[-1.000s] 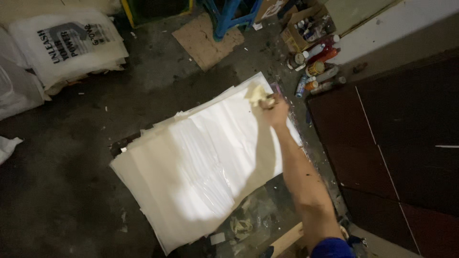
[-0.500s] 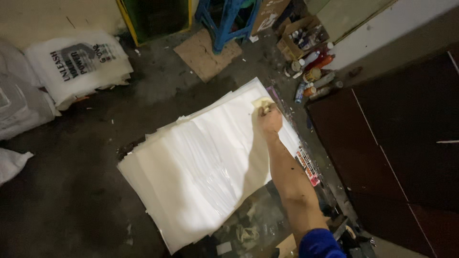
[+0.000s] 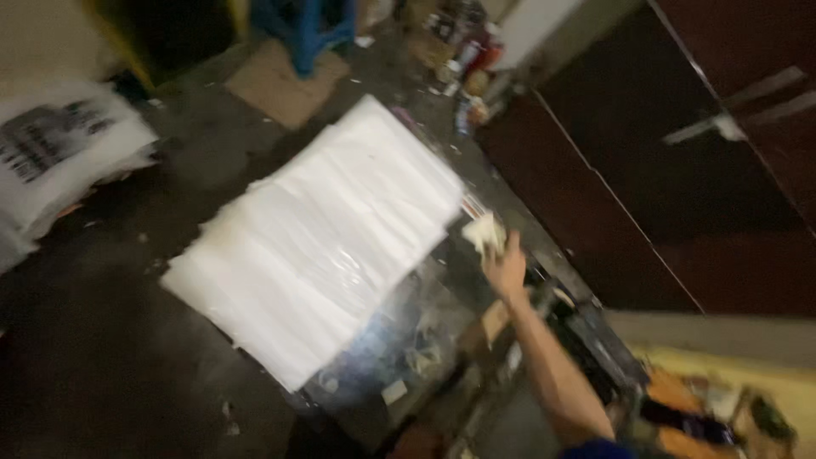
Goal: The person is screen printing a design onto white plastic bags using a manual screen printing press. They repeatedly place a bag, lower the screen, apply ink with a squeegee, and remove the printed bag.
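Note:
A large white panel (image 3: 319,234) coated with wet white paint lies flat on the dark floor, over a paint-spattered sheet (image 3: 399,348). My right hand (image 3: 505,265) is off the panel's right edge, raised a little, and grips a crumpled whitish cloth (image 3: 484,232). The arm reaches in from the bottom right. My left hand is out of sight. The picture is blurred by motion.
White printed sacks (image 3: 59,161) lie at the left. A piece of cardboard (image 3: 276,85) and a blue stool (image 3: 310,30) are at the back. Spray cans and bottles (image 3: 472,72) stand at the top. Dark brown panels (image 3: 671,178) lie at the right, clutter at the bottom right.
My right hand with the cloth has come off the panel's far corner and moved down past its right edge. The camera has swung right and closer.

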